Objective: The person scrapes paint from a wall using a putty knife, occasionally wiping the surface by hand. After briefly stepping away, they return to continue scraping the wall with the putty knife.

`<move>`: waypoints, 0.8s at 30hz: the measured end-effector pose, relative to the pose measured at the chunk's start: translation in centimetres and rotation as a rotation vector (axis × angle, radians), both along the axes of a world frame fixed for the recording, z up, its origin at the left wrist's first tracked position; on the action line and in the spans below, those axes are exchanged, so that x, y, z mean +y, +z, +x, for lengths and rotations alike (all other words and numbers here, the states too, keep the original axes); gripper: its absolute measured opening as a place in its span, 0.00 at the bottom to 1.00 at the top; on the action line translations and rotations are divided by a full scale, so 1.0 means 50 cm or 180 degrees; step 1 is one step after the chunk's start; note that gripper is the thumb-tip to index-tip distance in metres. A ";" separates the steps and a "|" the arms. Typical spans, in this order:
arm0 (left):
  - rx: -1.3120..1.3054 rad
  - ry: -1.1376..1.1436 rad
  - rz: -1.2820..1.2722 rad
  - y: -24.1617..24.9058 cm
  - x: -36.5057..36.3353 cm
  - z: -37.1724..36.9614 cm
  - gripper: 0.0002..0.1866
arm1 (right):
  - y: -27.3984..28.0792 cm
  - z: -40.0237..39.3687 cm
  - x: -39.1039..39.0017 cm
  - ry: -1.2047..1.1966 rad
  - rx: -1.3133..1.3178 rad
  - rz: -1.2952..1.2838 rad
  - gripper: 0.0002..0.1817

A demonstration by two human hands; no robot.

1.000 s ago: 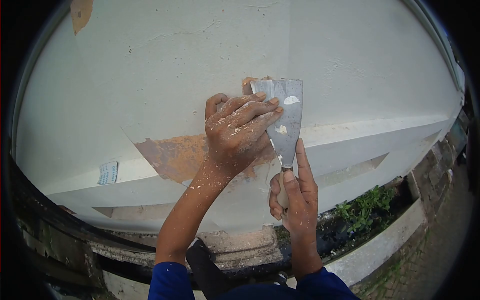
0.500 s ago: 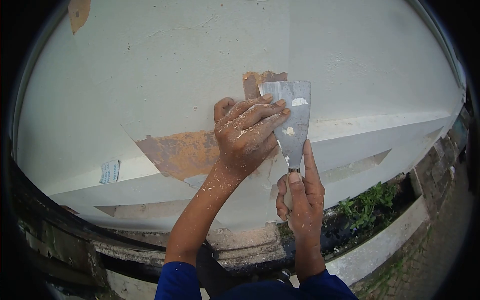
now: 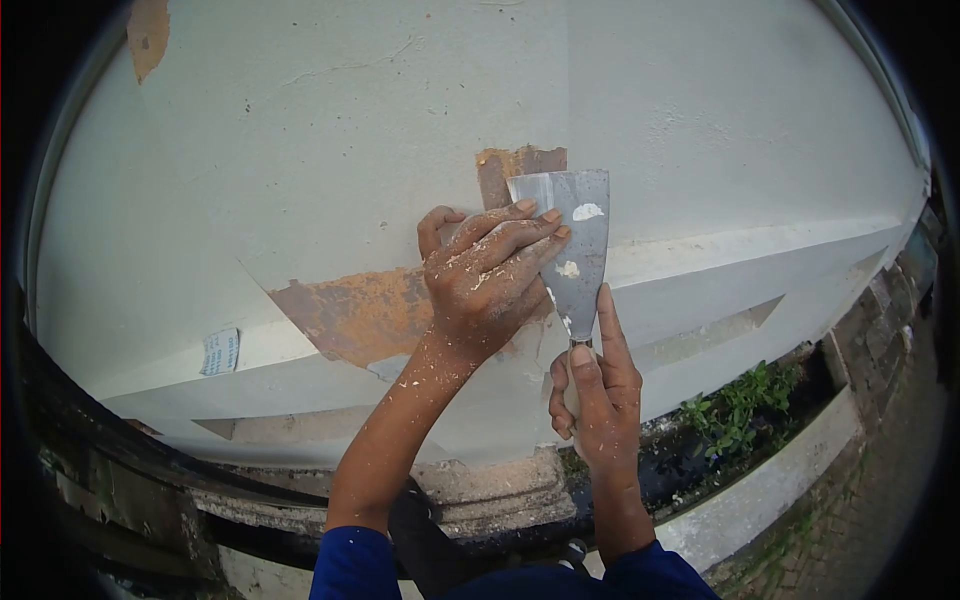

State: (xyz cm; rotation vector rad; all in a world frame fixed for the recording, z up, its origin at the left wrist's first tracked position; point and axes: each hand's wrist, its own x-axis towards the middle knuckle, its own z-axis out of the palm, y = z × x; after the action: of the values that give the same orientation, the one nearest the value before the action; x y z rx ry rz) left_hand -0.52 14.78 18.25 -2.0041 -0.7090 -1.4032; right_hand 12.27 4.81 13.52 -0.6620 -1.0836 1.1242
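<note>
A wide metal scraper [image 3: 585,250] with white paint spots points up against the pale wall [image 3: 300,150]. Its handle is in my right hand [image 3: 600,400], fingers wrapped round it and the index finger stretched along the blade's edge. My left hand [image 3: 485,270], dusted with white flakes, presses its fingertips on the left side of the blade; the thumb is apart. Behind the blade's top left lies a bare brown patch [image 3: 495,180]. A larger orange-brown patch [image 3: 360,310] shows left of my left hand, which hides part of it.
A small printed paper [image 3: 220,352] sticks to the wall at the left. Another bare patch [image 3: 149,40] is at the upper left. Below the wall are a ledge [image 3: 500,490], a dark ditch, green plants [image 3: 737,410] and a concrete curb [image 3: 770,490].
Both hands and the scraper have shifted slightly left and down in the view. The wall patches have shifted a little too. Both hands keep the same hold.
</note>
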 end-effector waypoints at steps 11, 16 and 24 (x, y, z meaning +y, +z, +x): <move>-0.0072 0.0171 0.0115 0.043 -0.015 0.012 0.11 | 0.023 0.014 -0.005 0.0089 0.0082 -0.0132 0.31; 0.0036 0.0086 0.0107 0.023 -0.005 0.008 0.11 | -0.001 0.011 -0.004 0.0056 0.0116 -0.0153 0.31; 0.0112 0.0126 -0.0061 0.014 -0.017 0.012 0.12 | 0.006 0.022 0.002 0.0166 0.0129 -0.0059 0.31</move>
State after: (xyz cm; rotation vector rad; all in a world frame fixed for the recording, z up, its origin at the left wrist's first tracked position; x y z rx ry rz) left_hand 0.09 13.92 18.93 -2.0136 -0.7451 -1.3399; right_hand 13.38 4.92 13.82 -0.6260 -1.0622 1.1888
